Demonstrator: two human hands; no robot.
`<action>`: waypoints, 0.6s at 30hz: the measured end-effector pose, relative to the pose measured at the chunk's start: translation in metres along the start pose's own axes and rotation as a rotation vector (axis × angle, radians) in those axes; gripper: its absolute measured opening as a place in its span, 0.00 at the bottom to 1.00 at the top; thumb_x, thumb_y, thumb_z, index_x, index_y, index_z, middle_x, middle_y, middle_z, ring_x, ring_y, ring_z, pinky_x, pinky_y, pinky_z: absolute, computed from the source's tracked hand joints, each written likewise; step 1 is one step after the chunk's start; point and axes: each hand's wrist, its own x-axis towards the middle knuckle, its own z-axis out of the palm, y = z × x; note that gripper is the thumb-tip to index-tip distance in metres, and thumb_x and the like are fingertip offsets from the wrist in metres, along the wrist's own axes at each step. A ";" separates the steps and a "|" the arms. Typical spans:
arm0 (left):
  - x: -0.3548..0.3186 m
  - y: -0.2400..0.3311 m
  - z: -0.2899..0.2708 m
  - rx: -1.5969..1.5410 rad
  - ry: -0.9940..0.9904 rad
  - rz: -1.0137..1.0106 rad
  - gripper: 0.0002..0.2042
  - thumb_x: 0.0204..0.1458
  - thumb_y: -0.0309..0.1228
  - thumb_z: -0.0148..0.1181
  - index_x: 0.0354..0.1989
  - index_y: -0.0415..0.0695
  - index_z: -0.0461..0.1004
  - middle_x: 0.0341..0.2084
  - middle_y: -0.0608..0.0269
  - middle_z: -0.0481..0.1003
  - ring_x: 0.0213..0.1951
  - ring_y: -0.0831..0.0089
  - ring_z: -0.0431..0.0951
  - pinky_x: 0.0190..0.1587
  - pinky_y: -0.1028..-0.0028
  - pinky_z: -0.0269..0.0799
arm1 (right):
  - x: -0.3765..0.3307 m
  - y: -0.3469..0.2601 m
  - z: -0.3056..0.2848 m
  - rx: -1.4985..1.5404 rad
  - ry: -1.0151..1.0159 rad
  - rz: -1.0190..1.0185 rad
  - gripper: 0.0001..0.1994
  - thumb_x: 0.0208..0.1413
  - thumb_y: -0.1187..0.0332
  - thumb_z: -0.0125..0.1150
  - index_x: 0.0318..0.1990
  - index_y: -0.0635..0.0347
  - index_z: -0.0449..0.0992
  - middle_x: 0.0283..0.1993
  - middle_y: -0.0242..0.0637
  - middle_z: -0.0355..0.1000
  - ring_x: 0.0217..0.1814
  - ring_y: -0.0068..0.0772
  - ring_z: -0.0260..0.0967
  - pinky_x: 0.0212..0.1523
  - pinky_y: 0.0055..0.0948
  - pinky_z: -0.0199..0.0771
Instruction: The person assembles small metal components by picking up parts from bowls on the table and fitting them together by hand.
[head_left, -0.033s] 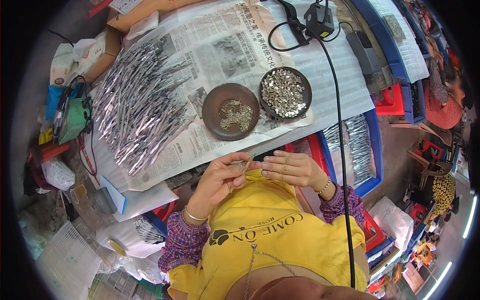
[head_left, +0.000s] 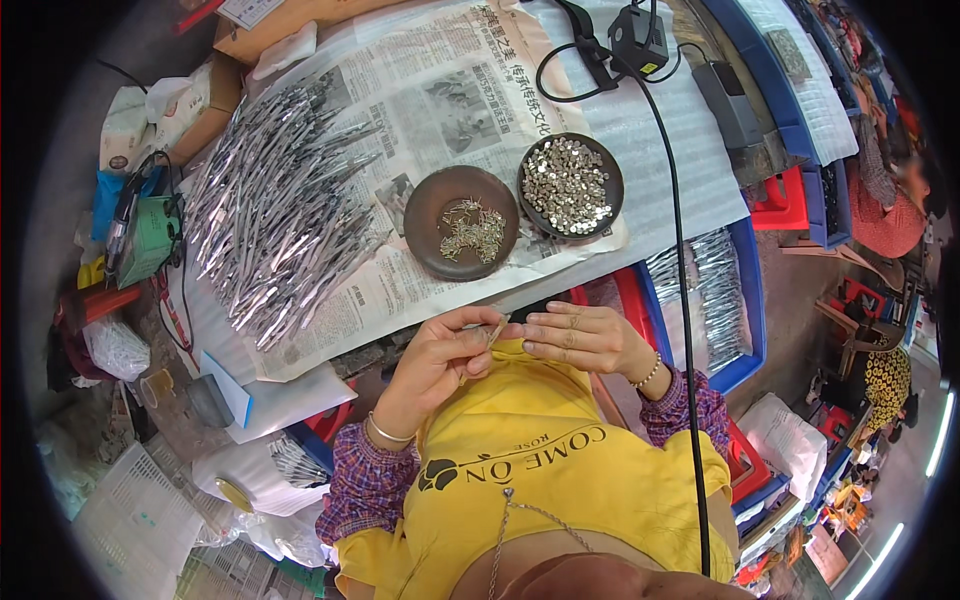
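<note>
Over my lap, just off the table's near edge, my two hands meet at the fingertips. My left hand [head_left: 440, 360] is closed, pinching a slender metal piece [head_left: 497, 329] between thumb and fingers. The fingers of my right hand [head_left: 580, 338] are pressed together beside the piece's tip; whatever they pinch is hidden. Beyond them, a brown bowl [head_left: 425, 240] holds small thin pins [head_left: 472, 232]. A second dark bowl [head_left: 527, 205], to its right, is full of small shiny metal discs [head_left: 565, 185]. On the left lies a large heap of slender silvery metal pieces [head_left: 285, 205].
Newspaper [head_left: 440, 70] covers part of the white-sheeted table. A black cable [head_left: 672, 180] hangs down past my right arm. Right of me, a blue crate [head_left: 757, 310] holds more metal pieces. Cartons [head_left: 215, 110] and a green box [head_left: 147, 240] stand left. Another person [head_left: 885, 215] is far right.
</note>
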 end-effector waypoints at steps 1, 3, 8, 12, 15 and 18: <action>-0.001 0.000 0.001 0.023 -0.005 -0.008 0.12 0.51 0.17 0.48 0.44 0.36 0.69 0.42 0.42 0.72 0.21 0.80 0.61 0.27 0.83 0.61 | 0.000 0.000 0.000 0.022 0.003 0.004 0.12 0.49 0.72 0.52 0.42 0.60 0.76 0.45 0.38 0.74 0.50 0.36 0.71 0.51 0.34 0.73; 0.000 0.000 -0.001 0.026 -0.026 -0.015 0.11 0.51 0.18 0.50 0.43 0.35 0.70 0.41 0.46 0.73 0.21 0.80 0.62 0.26 0.83 0.62 | 0.000 -0.001 0.000 0.025 0.001 0.005 0.12 0.50 0.72 0.52 0.42 0.60 0.77 0.45 0.38 0.74 0.50 0.36 0.71 0.51 0.34 0.73; -0.001 0.000 0.000 0.045 -0.028 -0.039 0.10 0.50 0.18 0.53 0.41 0.34 0.71 0.35 0.56 0.74 0.21 0.80 0.64 0.25 0.84 0.61 | -0.003 0.000 0.003 0.027 -0.007 0.015 0.12 0.50 0.72 0.52 0.41 0.59 0.77 0.45 0.37 0.74 0.50 0.36 0.71 0.50 0.34 0.73; -0.002 -0.001 -0.001 0.056 -0.048 -0.028 0.09 0.49 0.17 0.54 0.40 0.34 0.71 0.32 0.60 0.73 0.22 0.80 0.64 0.25 0.84 0.60 | -0.005 0.001 0.005 0.042 0.009 0.036 0.12 0.47 0.71 0.58 0.41 0.59 0.77 0.45 0.37 0.74 0.49 0.36 0.72 0.50 0.34 0.73; 0.000 -0.001 -0.002 0.075 -0.084 -0.048 0.10 0.48 0.17 0.54 0.40 0.34 0.71 0.31 0.62 0.72 0.21 0.80 0.64 0.24 0.84 0.60 | -0.006 0.001 0.008 0.061 0.048 0.088 0.13 0.45 0.71 0.61 0.41 0.60 0.77 0.45 0.37 0.74 0.49 0.36 0.72 0.50 0.34 0.73; -0.001 -0.005 0.005 0.123 -0.083 -0.071 0.10 0.48 0.17 0.55 0.41 0.33 0.71 0.29 0.63 0.72 0.21 0.80 0.64 0.23 0.83 0.60 | -0.011 0.002 0.015 0.078 0.063 0.110 0.14 0.45 0.70 0.59 0.42 0.61 0.76 0.47 0.38 0.72 0.50 0.35 0.71 0.50 0.34 0.73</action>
